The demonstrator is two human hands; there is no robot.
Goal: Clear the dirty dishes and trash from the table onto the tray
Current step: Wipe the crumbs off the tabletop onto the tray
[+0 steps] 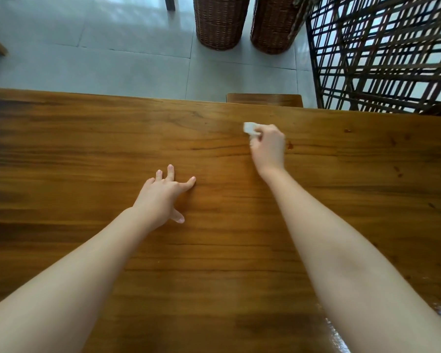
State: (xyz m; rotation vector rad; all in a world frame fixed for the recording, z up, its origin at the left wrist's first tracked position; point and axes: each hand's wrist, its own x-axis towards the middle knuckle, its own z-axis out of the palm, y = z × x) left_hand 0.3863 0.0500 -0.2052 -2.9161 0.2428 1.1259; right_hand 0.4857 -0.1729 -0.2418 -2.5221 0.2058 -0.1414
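My right hand [267, 146] grips a small crumpled white tissue [250, 128] just over the wooden table [87, 138], toward its far side right of centre. The fingers curl round the tissue, and part of it sticks out to the left. My left hand [163, 194] rests on the tabletop near the middle with fingers spread and straight, holding nothing. Small dark reddish spots [290, 145] mark the wood just right of my right hand. No tray and no dishes are in view.
A wooden chair back [264, 99] sits at the table's far edge. Two tall wicker baskets [220, 21] stand on the tiled floor beyond. A dark lattice screen [382, 54] fills the upper right. Something shiny [341, 337] lies at the bottom right edge.
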